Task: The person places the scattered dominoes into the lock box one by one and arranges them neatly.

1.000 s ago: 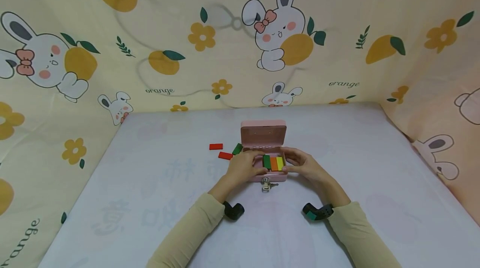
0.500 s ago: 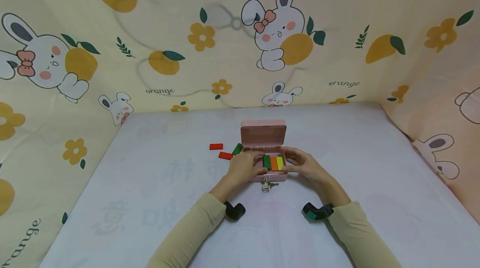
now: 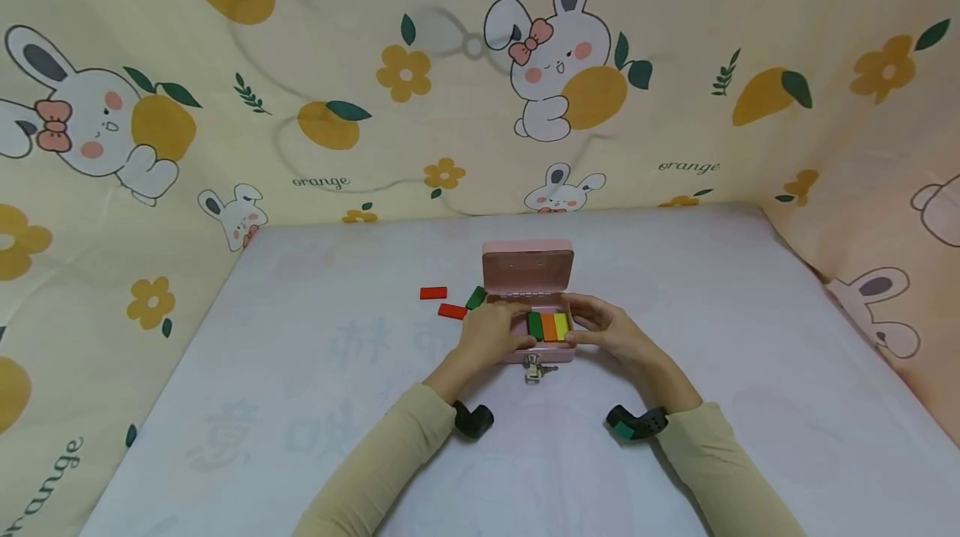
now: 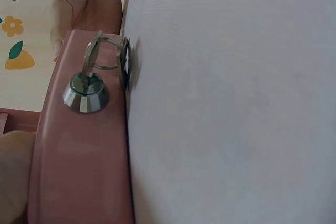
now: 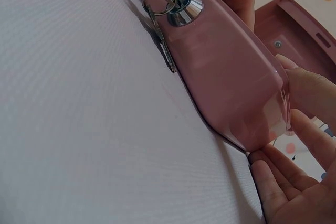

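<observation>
A pink metal cash box (image 3: 551, 356) stands open, its hinged lid raised at the back. Inside, a green domino (image 3: 535, 326), an orange one (image 3: 550, 327) and a yellow one (image 3: 562, 327) lie side by side. My left hand (image 3: 483, 337) reaches over the box's left side, thumb and fingertips at the two ends of the green domino. My right hand (image 3: 618, 337) holds the box's right wall; in the right wrist view the thumb (image 5: 310, 87) lies over the rim and the other fingers are outside. Keys on a ring (image 5: 160, 1) hang from the front lock (image 4: 85, 95).
Left of the box, two red dominoes (image 3: 433, 293) and another green domino (image 3: 476, 297) lie loose on the white tabletop (image 3: 315, 404). Behind the table hangs a cloth printed with rabbits and oranges (image 3: 420, 128). Each wrist wears a dark strapped camera.
The left wrist has shifted very slightly to the right. The box, the dominoes and the right hand stay the same.
</observation>
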